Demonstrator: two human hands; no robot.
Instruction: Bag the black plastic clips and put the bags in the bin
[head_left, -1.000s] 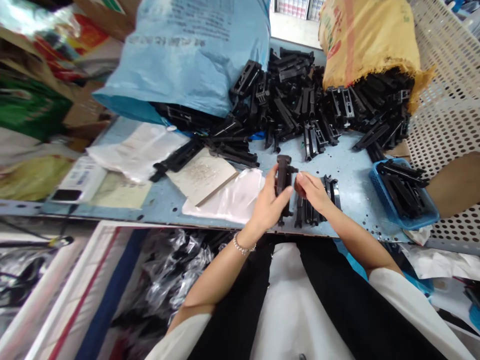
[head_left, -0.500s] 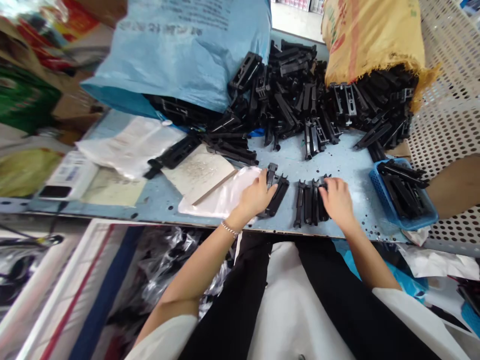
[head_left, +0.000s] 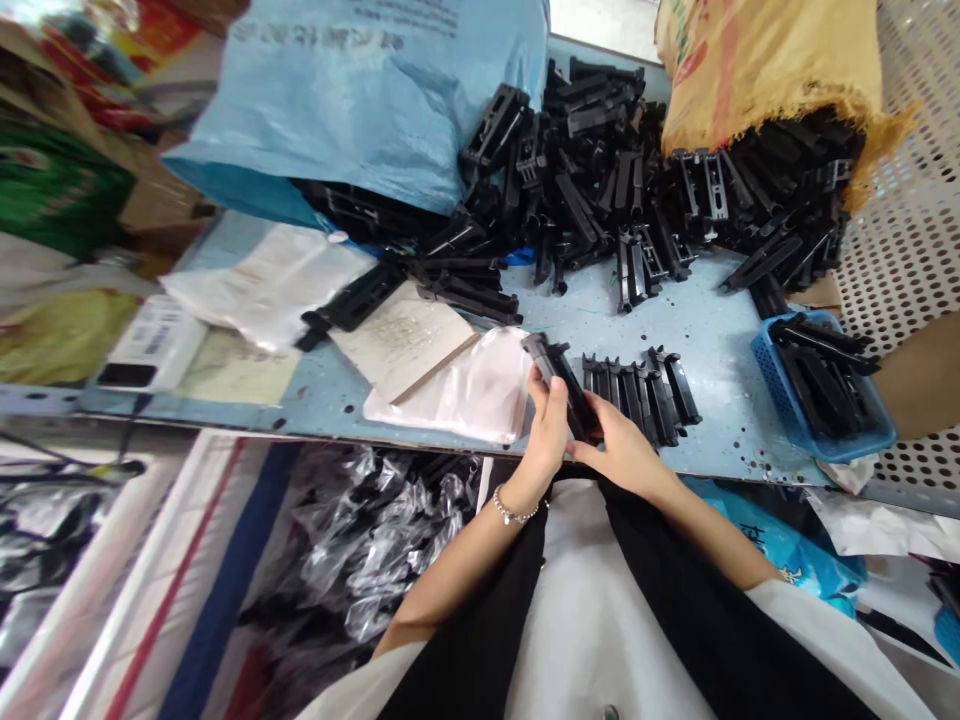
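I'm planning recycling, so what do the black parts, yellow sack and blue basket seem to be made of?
Black parts: probably moulded plastic, satin with pale highlights, though coated metal is possible.
Yellow sack: likely woven plastic, with a faint sheen and frayed edge.
Blue basket: apparently plastic, evenly coloured, its walls pierced by small holes.

I work under bright light. Glare breaks across the clear plastic (head_left: 379, 560) below my tabletop (head_left: 716, 320). The heaped black parts (head_left: 581, 205) lose detail. At left, the green bag (head_left: 56, 190) is blurred.
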